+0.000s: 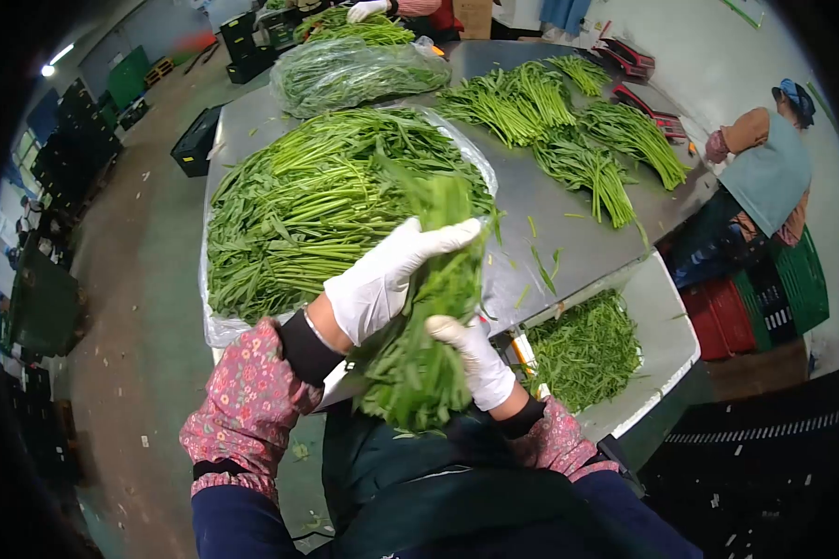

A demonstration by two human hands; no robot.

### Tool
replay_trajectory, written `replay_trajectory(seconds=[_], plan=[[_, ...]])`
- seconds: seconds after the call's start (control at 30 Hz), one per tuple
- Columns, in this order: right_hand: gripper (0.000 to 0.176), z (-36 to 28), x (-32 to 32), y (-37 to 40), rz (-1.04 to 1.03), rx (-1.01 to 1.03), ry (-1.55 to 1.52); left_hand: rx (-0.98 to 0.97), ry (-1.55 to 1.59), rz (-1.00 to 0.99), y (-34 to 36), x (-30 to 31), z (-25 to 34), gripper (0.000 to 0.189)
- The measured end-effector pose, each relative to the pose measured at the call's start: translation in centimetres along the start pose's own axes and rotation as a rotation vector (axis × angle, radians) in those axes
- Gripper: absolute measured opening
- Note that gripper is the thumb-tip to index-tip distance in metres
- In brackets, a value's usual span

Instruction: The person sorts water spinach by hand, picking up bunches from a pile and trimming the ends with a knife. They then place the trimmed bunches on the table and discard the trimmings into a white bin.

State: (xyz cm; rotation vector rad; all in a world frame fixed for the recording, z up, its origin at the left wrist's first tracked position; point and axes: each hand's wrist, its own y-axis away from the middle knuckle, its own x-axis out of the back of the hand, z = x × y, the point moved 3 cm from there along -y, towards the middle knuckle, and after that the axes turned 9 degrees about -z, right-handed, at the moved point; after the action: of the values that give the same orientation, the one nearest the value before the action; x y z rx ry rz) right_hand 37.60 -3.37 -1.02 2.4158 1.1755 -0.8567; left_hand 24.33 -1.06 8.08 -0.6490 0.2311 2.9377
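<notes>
A bunch of long-stemmed leafy greens (435,298) is held upright in front of my body, its top blurred by motion. My left hand (391,275), in a white glove, is wrapped round its upper part with the thumb across the front. Lower down, my right hand (473,359), also white-gloved, grips the bunch from the right side; most of its fingers are hidden behind the leaves. Just beyond the hands, a large pile of the same greens (317,200) lies on clear plastic on the metal table (569,247).
Several sorted bunches (583,172) and red scales (648,112) are on the table's right. A bagged heap (354,79) lies behind the pile. A white bin (667,321) with leaf trimmings (587,354) stands below the right edge. One person (764,172) stands at right; another's gloved hand (368,9) shows at the far end.
</notes>
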Motion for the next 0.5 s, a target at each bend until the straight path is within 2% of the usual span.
replay_trajectory(seconds=[0.03, 0.07, 0.1, 0.17, 0.2, 0.23, 0.3, 0.33, 0.37, 0.4, 0.47, 0.5], plan=[[0.038, 0.1, 0.4, 0.9, 0.033, 0.007, -0.203, 0.034, -0.019, -0.126, -0.7, -0.2, -0.9, 0.043], [0.037, 0.1, 1.0, 1.9, 0.068, 0.019, -0.403, 0.121, -0.042, -0.128, -1.4, 1.3, -2.5, 0.044], [0.051, -0.3, 2.3, 3.1, 0.057, 0.031, -0.302, 0.209, -0.065, -0.132, -2.1, 2.7, -4.1, 0.047], [0.050, -1.8, 3.8, 4.5, 0.097, 0.037, -0.384, 0.231, -0.117, -0.237, -2.7, 4.5, -5.9, 0.058], [0.048, -2.6, 4.0, 5.1, 0.133, 0.069, -0.404, 0.159, -0.307, -0.149, -1.9, 3.3, -6.7, 0.060], [0.047, -3.0, 4.3, 5.8, 0.173, 0.096, -0.425, 0.150, -0.070, -0.276, -0.6, 1.6, -9.1, 0.060], [0.043, -3.9, 5.2, 6.6, 0.292, 0.221, -0.281, 0.044, -0.067, -0.391, 1.6, -2.5, -10.8, 0.070], [0.042, -4.3, 5.5, 6.6, 0.344, 0.281, -0.209, -0.060, -0.309, -0.383, 2.6, -4.9, -10.1, 0.080], [0.039, -4.5, 5.2, 6.5, 0.402, 0.307, -0.248, -0.029, -0.239, -0.372, 2.3, -5.5, -11.3, 0.095], [0.038, -4.7, 4.8, 6.5, 0.458, 0.328, -0.288, -0.079, -0.231, -0.351, 1.9, -6.4, -12.7, 0.108], [0.039, -5.1, 4.7, 6.6, 0.498, 0.437, -0.050, -0.141, -0.168, -0.270, 0.3, -7.0, -17.0, 0.119], [0.040, -5.4, 4.7, 6.6, 0.480, 0.453, -0.061, -0.148, -0.122, -0.270, -0.1, -7.4, -17.0, 0.114]])
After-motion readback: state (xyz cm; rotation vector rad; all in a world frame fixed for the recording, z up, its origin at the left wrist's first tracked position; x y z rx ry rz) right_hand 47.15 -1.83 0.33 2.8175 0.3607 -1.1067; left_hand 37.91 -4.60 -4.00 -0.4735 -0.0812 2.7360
